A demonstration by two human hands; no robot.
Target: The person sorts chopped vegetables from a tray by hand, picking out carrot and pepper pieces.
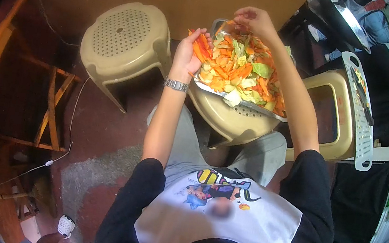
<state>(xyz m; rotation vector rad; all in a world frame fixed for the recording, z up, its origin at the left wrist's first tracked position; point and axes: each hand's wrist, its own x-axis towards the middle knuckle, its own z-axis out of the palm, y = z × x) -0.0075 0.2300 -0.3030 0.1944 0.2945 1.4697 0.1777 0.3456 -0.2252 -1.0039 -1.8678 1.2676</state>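
A metal tray (264, 112) heaped with cut carrots (240, 73) and pale green cabbage pieces (261, 70) rests on a beige plastic stool (214, 117) before my knees. Over the tray's left edge, my left hand (189, 57), a metal watch at its wrist, is cupped around several orange carrot slices (203, 49). At the far side of the tray, my right hand (254, 22) has its fingers pinched together. An orange carrot piece (225, 26) shows beside those fingertips and seems to be held in them.
Another beige stool (120, 30) stands to the left. At the right, a white perforated cutting board (362, 126) with a knife (366, 112) on it lies on a further stool (336, 106). A large metal pan (347, 23) is at upper right. A white cord (73, 120) runs along the floor.
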